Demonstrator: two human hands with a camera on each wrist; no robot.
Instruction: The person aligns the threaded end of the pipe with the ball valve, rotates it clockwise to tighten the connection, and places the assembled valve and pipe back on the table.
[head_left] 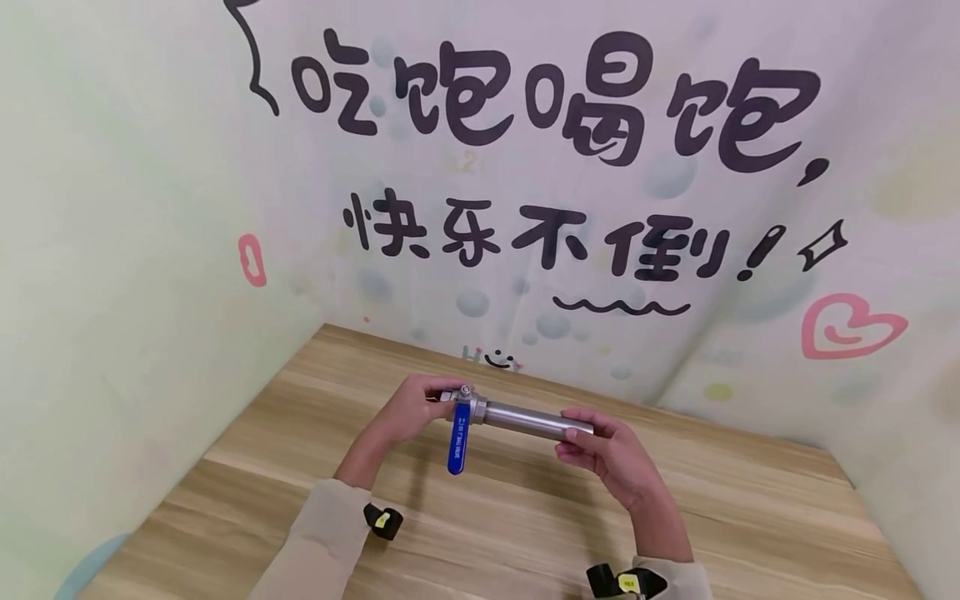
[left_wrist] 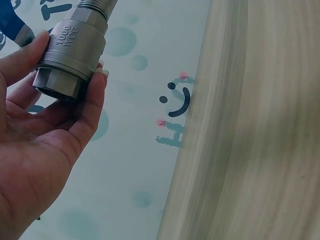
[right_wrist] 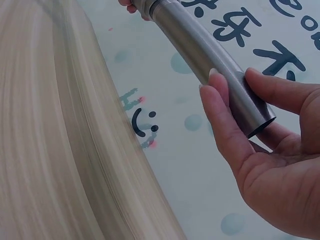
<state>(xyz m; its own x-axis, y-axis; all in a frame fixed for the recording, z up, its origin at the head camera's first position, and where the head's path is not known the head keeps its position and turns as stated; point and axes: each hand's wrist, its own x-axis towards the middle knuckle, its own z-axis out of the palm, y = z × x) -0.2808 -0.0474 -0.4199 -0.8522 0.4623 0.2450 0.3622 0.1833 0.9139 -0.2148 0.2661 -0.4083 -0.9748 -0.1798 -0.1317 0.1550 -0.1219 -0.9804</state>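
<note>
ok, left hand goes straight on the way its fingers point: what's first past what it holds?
Past the ball valve it grips, the left hand would probably meet the printed wall; the gap's depth is unclear.

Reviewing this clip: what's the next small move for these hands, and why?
Probably a small twist of the pipe by the right hand while the left hand steadies the valve: each hand grips one end, and threads show where they meet. Direction is unclear.
</note>
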